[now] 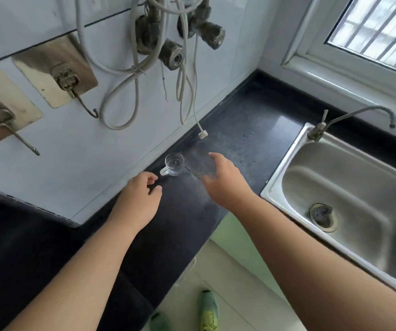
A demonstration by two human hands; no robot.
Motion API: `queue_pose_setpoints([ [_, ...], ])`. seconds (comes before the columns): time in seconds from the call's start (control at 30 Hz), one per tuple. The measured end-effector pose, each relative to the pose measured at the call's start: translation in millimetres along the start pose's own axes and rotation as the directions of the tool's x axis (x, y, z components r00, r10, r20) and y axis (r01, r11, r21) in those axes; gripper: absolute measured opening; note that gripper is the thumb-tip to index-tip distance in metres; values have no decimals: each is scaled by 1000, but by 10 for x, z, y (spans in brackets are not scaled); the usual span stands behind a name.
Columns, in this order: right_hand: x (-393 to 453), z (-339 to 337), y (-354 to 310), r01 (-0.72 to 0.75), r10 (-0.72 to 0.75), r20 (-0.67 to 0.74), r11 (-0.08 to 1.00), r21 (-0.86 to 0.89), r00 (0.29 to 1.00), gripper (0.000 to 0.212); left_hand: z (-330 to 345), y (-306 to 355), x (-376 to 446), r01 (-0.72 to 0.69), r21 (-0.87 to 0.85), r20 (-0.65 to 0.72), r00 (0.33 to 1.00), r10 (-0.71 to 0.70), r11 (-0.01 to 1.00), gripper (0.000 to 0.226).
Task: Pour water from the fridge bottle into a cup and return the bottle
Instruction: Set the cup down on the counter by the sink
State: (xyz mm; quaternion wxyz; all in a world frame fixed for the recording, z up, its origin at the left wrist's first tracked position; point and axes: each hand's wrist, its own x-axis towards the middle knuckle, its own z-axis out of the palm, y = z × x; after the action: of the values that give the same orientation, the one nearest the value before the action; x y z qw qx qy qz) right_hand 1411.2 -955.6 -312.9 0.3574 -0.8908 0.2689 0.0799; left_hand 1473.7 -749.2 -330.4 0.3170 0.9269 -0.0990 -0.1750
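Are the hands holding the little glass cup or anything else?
No, nothing is held. The left hand hovers just short of the glass cup's handle, and the right hand hangs open beside it over the dark counter.

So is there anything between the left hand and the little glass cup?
Nothing visible. The left hand hovers just short of the small clear glass cup, its fingers near the handle. Only bare dark stone countertop lies between them. The right hand is off to the cup's other side.
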Motion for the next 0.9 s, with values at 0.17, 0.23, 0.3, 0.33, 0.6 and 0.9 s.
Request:
queue_pose_setpoints([
  [0.17,-810,-458,-101,15,-18,-65,999,-50,998,50,-571,422,-613,-196,-11,9,981,196,981,22],
  [0.23,-1086,-604,-208,42,-45,-51,998,-55,998,45,-833,537,-856,-222,25,-12,975,223,975,24],
  [0.3,-1292,-716,-371,90,-93,-37,994,-65,995,40,-1085,592,-1097,-198,53,-57,978,201,979,28],
  [0.33,-1361,-745,-470,118,-121,-33,991,-69,992,38,-1193,588,-1213,-173,57,-79,981,177,983,30],
  [0.6,-1599,-525,-1470,519,-488,207,842,-144,848,42,-1981,146,-2240,66,-17,-343,937,-68,998,32],
  [0.9,-2193,104,-2214,884,-721,554,463,-63,417,44,-1947,-242,-3835,445,-186,-581,669,-463,876,38],
])
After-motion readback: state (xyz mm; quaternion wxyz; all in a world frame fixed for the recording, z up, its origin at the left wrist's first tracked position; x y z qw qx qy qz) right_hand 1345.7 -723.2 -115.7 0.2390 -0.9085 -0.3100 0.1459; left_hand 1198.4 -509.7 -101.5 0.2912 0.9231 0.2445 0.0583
